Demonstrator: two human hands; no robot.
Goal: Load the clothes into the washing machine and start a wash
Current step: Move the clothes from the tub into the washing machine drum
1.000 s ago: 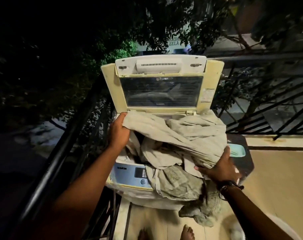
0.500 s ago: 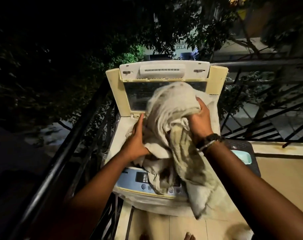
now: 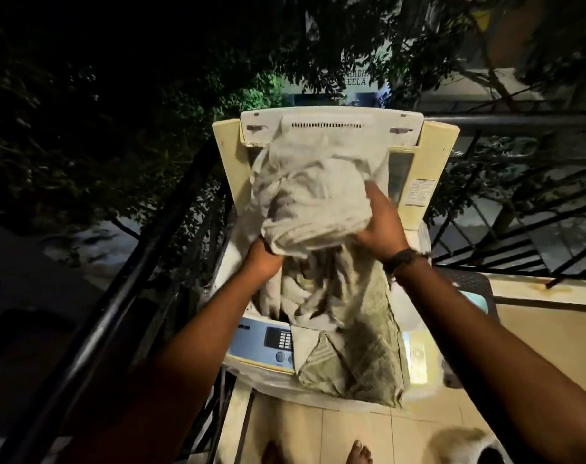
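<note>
Cloth (image 3: 315, 209): pale grey-beige, bunched into a large bundle, lifted above the open top of the washing machine (image 3: 251, 363). Its near end trails down over the front edge and covers the right part of the control panel (image 3: 268, 343).

Left hand (image 3: 263, 259): yours, under the bundle's near left corner, fingers hidden in the folds, gripping the cloth from below.

Right hand (image 3: 380, 226): yours, on the bundle's right side, thumb laid up against the fabric, fingers wrapped round it. A dark band (image 3: 403, 257) sits on that wrist.

Lid (image 3: 428, 169): cream, raised upright at the far side of the machine, half masked by the bundle; a printed label on its right edge.

Control panel: blue, near side of the machine, with a dark display and round buttons showing left of the draped cloth.

Railing (image 3: 124, 289): dark metal, running along the left of the machine and across the far right.

Floor (image 3: 352, 426): pale tiles, your bare toes at the near edge.

Trees (image 3: 151, 128): dark foliage beyond the railing.
</note>
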